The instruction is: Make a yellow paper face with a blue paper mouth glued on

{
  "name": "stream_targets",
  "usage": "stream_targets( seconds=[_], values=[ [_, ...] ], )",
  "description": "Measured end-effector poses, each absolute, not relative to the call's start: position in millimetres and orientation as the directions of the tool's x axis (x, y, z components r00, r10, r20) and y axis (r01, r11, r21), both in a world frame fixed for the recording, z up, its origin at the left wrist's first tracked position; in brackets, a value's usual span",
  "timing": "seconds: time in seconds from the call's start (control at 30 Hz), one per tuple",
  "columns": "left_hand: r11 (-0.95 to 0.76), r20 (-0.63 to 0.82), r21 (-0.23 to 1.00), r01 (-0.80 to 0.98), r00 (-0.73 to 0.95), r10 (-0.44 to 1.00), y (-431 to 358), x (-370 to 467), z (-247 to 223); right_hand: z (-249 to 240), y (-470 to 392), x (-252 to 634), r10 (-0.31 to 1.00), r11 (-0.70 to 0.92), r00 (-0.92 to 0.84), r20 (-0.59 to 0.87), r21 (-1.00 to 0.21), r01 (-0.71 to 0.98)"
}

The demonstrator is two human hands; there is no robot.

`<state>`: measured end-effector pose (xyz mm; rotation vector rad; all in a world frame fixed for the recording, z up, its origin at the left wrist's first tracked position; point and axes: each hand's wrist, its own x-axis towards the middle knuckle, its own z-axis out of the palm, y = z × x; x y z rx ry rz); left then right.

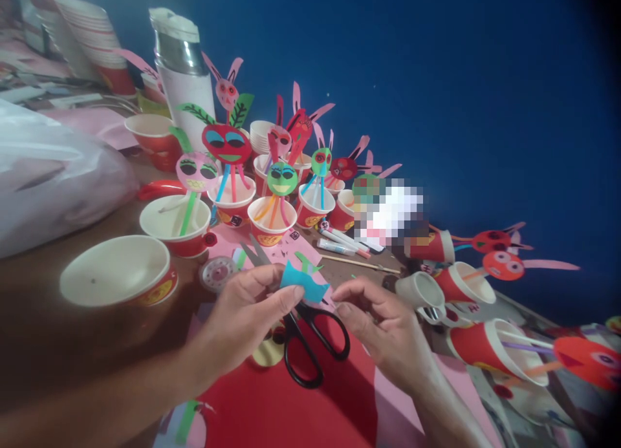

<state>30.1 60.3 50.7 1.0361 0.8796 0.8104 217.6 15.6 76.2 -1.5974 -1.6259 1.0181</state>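
Observation:
My left hand (252, 306) pinches a small piece of blue paper (303, 285) between thumb and fingers. Just right of the paper, my right hand (383, 325) has its thumb and index fingertips drawn together; whatever may be between them is too small to make out. Beneath both hands lie scissors (315, 370) with black handles, their blades pointing away and partly hidden by the left hand. They rest over a red paper sheet (286, 416). A round yellow paper piece (268, 352) shows beside the handles, and a roll of tape (218, 275) is left of the blades.
Red paper cups (272, 231) holding paper-faced figures (226, 144) stand in several rows behind and at right. A white plastic bag (53, 176) fills the left side. Farther back are a thermos (184, 79) and stacked cups (97, 41). Markers (344, 240) and a wooden stick (361, 264) lie mid-table.

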Motion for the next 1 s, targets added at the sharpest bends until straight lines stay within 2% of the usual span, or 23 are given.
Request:
stream_targets(
  seconds=[0.1,0.23,0.37,0.47,0.53,0.73,1.0],
  values=[
    [0.288,-0.21,0.947,-0.14,0.409,0.888,62,30,48,78,11,215,0.99,0.141,-0.089,0.11,-0.759,0.636],
    [0.254,-0.191,0.96,-0.114,0.397,0.898,64,29,45,70,6,204,0.926,0.367,-0.248,0.285,-0.518,0.773],
    [0.233,-0.188,0.97,-0.076,0.378,0.906,64,29,44,60,3,194,0.871,0.42,-0.309,0.383,-0.252,0.872],
    [0.25,-0.191,0.963,-0.097,0.406,0.894,62,29,44,56,1,189,0.861,0.396,-0.323,0.393,-0.121,0.91],
    [0.263,-0.191,0.957,-0.12,0.421,0.887,60,30,44,54,1,186,0.866,0.377,-0.318,0.385,-0.085,0.922],
    [0.278,-0.217,0.956,-0.097,0.407,0.887,59,32,40,44,-4,179,0.862,0.409,-0.351,0.366,-0.092,0.908],
    [0.258,-0.194,0.963,-0.08,0.459,0.867,58,33,45,33,1,176,0.914,0.308,-0.27,0.304,-0.086,0.947]
  ],
)
